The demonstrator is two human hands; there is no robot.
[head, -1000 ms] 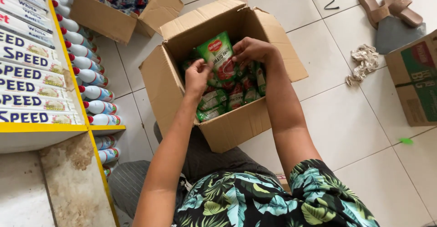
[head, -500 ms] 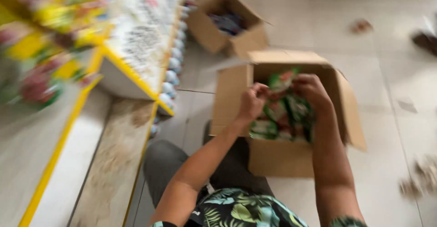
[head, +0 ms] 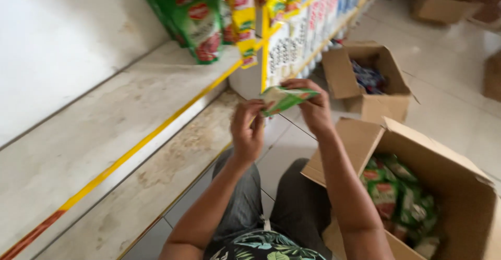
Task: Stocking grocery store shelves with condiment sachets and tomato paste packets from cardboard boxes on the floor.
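Both hands, left hand (head: 248,129) and right hand (head: 313,109), are now out of the open cardboard box (head: 459,187), lifted together holding one green pouch (head: 284,98) near the shelf (head: 104,135); a second ago they gripped pouches inside the box.

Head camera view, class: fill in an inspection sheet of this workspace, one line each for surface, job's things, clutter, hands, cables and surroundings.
Surface: bare white shelf with a yellow edge strip; pale tiled floor.
Job's things: green pouch held up flat; open cardboard box holding more green pouches.
Clutter: second open box with blue packets on the floor.
Hands: left hand pinches the pouch's near end; right hand grips its far side.
Cables: nothing seen.
Surroundings: green pouches stocked further along the shelf, yellow packets hanging beside them; more boxes beyond, blurred.
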